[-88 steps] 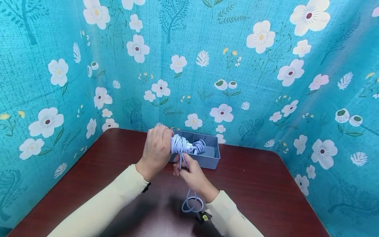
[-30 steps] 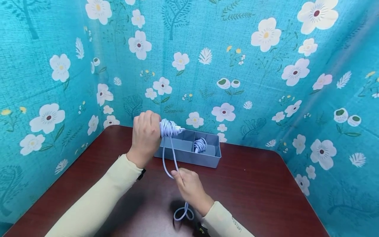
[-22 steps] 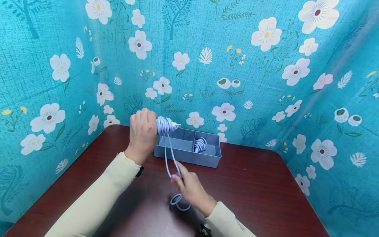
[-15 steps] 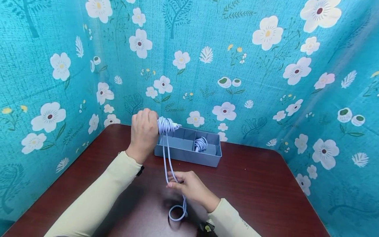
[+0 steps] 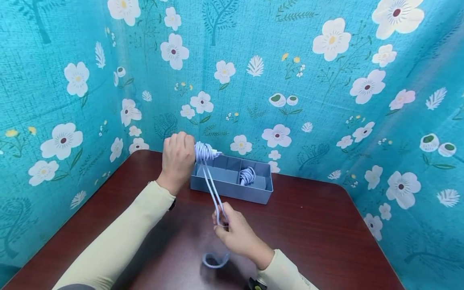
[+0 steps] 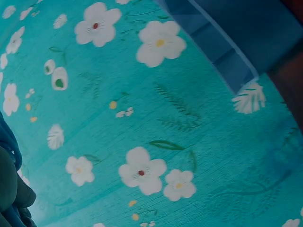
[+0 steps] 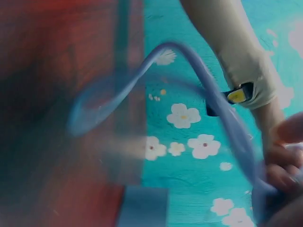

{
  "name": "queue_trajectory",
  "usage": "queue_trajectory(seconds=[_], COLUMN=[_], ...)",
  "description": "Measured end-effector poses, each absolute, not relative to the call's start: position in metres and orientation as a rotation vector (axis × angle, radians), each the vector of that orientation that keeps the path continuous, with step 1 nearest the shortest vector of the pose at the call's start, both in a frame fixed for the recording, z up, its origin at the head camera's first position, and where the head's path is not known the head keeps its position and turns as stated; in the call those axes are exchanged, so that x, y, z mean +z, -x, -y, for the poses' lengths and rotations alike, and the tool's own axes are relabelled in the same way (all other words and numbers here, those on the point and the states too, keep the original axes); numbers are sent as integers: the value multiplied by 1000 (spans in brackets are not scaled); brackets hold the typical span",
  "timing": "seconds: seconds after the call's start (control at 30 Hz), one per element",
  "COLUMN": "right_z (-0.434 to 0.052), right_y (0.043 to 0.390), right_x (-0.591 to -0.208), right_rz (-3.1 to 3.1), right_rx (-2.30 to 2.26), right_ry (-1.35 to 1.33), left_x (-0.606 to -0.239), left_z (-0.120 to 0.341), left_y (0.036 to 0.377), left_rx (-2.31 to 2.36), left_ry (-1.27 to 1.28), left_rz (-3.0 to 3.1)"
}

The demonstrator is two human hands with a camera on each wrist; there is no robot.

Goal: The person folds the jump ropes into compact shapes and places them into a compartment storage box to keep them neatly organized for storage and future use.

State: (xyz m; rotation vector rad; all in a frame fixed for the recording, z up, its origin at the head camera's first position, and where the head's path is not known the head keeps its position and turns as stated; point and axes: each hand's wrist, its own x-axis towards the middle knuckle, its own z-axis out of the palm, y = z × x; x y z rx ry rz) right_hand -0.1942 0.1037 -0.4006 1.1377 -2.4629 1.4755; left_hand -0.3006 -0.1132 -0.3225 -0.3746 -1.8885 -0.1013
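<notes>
Dark red wood makes the table (image 5: 319,229), with a grey-blue divided organizer box (image 5: 232,189) at its far edge holding 1 coiled cable (image 5: 247,175). Above the box's left end, the left hand (image 5: 177,161) grips a wound light-blue cable bundle (image 5: 204,151). Its 2 strands run down to the right hand (image 5: 235,231), which pinches them, and a loose loop (image 5: 214,259) lies below.

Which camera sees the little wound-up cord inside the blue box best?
The head view. It shows the small coiled cord lying in a right-hand compartment of the blue box, clear of both hands. The left wrist view catches only a corner of the box, no coil. The right wrist view is blurred and shows only the cord being wound.
</notes>
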Motion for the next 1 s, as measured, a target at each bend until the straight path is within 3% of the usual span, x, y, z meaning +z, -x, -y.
queue_trajectory(seconds=[0.23,0.6,1.0], right_z=[-110,-134,-139], right_y=[189,213,225], right_x=[-374,-320,-291], right_rz=[2255,1850,1790], right_rx=[1049,81,120], right_ry=[-980,-1050,-1154], left_x=[-343,-361,-379], left_z=[108,99,79], left_y=[308,308,290], left_rx=[-12,89,79], left_ry=[412,455,654], left_rz=[1942,2022,2057])
